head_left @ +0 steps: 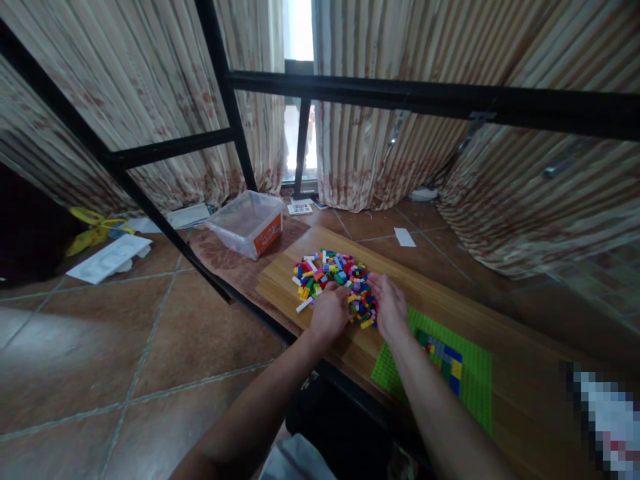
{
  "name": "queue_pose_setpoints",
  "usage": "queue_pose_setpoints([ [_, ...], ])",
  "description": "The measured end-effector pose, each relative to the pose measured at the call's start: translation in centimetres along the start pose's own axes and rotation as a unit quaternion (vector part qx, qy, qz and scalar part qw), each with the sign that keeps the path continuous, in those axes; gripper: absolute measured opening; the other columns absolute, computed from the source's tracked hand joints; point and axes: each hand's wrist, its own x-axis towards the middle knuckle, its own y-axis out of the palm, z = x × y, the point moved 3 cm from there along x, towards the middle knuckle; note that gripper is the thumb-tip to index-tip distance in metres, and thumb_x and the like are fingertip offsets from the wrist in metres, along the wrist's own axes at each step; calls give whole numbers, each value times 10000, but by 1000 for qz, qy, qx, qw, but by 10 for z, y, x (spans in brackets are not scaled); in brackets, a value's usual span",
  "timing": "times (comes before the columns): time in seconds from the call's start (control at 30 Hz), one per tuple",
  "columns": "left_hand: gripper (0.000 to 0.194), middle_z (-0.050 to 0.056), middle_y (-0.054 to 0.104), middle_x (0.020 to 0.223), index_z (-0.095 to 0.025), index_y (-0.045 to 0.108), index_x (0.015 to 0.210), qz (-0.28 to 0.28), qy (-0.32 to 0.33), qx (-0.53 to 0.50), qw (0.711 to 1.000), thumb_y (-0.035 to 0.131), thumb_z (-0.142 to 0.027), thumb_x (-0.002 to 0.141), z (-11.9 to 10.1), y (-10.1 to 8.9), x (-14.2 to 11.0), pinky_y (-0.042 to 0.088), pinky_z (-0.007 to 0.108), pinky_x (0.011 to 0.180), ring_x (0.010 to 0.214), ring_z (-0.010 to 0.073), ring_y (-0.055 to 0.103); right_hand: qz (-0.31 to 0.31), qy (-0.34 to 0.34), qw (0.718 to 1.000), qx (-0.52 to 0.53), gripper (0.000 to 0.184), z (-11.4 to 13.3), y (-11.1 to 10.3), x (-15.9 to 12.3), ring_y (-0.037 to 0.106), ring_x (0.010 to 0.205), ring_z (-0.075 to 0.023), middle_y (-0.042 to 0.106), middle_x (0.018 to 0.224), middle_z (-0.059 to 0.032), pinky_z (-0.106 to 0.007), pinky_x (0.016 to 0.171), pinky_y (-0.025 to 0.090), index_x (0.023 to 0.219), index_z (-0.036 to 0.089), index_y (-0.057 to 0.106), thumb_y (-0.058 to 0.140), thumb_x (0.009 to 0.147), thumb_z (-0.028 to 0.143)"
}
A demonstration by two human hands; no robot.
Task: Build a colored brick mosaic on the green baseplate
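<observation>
A heap of small coloured bricks [334,275] lies on a low wooden board [440,293]. My left hand [329,311] rests at the heap's near edge, fingers curled down among the bricks; whether it holds one is hidden. My right hand [389,305] lies at the heap's right side, fingers stretched toward the bricks, nothing visible in it. Just right of my right forearm sits a green baseplate [475,373] with several bricks [447,360] stuck on it.
A clear plastic tub [246,223] with an orange label stands on a brown mat beyond the board. Black metal bars [400,93] frame the scene ahead and left. Curtains hang behind. Papers [109,257] and a yellow item [95,227] lie on the tiled floor at left.
</observation>
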Motion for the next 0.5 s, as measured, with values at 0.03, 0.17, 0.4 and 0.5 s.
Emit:
queue_pose_setpoints([
  [0.03, 262, 62, 624, 946, -194, 692, 897, -7, -2, -5, 1000, 433, -155, 892, 1, -2, 1, 483, 256, 790, 808, 151, 608, -1, -2, 1000, 1, 413, 2, -1, -3, 639, 953, -198, 717, 957, -74, -344, 888, 455, 843, 176, 702, 638, 719, 565],
  [0.17, 221, 70, 624, 958, -180, 684, 896, -60, -26, -9, 998, 466, -154, 872, 11, -19, 6, 476, 268, 828, 868, 166, 607, -1, 4, 1000, -28, 391, 9, -13, -19, 646, 883, -182, 716, 933, -63, -327, 831, 468, 848, 179, 705, 683, 691, 537],
  [0.4, 367, 102, 601, 1157, -191, 609, 1133, -50, -92, 76, 992, 539, -116, 780, 45, -41, 25, 464, 315, 864, 1000, 230, 597, 12, 6, 998, -53, 336, 19, -40, -56, 634, 761, -161, 716, 886, -56, -312, 723, 480, 850, 187, 712, 699, 715, 494],
  [0.5, 306, 96, 645, 1072, -196, 632, 1079, -15, -84, 100, 991, 526, -135, 798, 48, -40, 31, 459, 315, 848, 961, 227, 610, 10, 13, 998, -54, 332, 20, -45, -67, 630, 754, -158, 718, 889, -60, -305, 710, 476, 852, 185, 716, 700, 720, 490],
])
